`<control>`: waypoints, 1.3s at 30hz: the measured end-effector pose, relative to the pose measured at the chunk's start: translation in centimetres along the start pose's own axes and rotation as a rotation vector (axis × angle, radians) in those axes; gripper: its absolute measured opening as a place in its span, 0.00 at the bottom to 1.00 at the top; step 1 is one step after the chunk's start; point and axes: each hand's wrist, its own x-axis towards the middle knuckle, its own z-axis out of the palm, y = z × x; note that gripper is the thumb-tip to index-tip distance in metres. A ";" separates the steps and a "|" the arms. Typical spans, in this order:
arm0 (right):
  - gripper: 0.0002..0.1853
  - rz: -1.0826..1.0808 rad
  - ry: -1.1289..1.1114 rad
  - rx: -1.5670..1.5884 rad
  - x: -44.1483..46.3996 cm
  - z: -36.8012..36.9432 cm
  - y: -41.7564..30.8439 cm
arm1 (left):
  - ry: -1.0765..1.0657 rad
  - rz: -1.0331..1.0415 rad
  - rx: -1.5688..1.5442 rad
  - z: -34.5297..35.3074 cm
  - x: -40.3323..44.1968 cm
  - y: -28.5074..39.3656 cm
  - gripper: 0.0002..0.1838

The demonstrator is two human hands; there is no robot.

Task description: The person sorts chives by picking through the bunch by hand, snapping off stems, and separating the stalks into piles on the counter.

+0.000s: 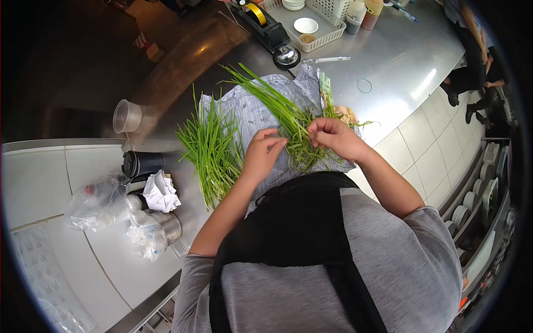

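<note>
Long green stalks lie on a grey patterned cloth (261, 105) spread on the metal counter. One bundle of green stalks (211, 147) rests at the left of the cloth. A second bundle (272, 100) runs diagonally across the middle, its lower end a tangle of leafy bits between my hands. My left hand (265, 152) is just left of this tangle, thumb and forefinger near each other but apart, with nothing seen between them. Over the tangle's right side, my right hand (333, 137) has its fingers pinched together; what they hold is too small to tell.
Behind the cloth are a tape dispenser (264, 25), a call bell (286, 55), a pen (326, 59) and a white basket (325, 38). A clear cup (127, 116), a black-lidded cup (143, 164) and crumpled paper (161, 192) are at left. People (472, 55) are at far right.
</note>
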 end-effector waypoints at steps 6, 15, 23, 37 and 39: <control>0.05 -0.026 -0.047 0.020 0.4 -0.1 1.1 | -0.054 0.052 -0.253 0.4 0.3 3.7 0.15; 0.03 -0.231 -0.019 -0.717 0.7 1.9 1.8 | 0.298 -0.144 -0.800 -4.4 0.1 3.8 0.10; 0.06 -0.398 0.259 -1.314 2.9 1.3 3.4 | 0.442 -0.259 0.378 -12.0 -6.6 -2.8 0.17; 0.09 -0.231 0.372 -0.950 7.3 1.4 3.0 | 0.414 -0.059 0.085 -8.2 -4.8 0.1 0.12; 0.08 -0.260 0.361 -0.820 6.7 0.8 2.2 | 0.271 -0.114 -0.202 -6.0 -3.2 0.2 0.09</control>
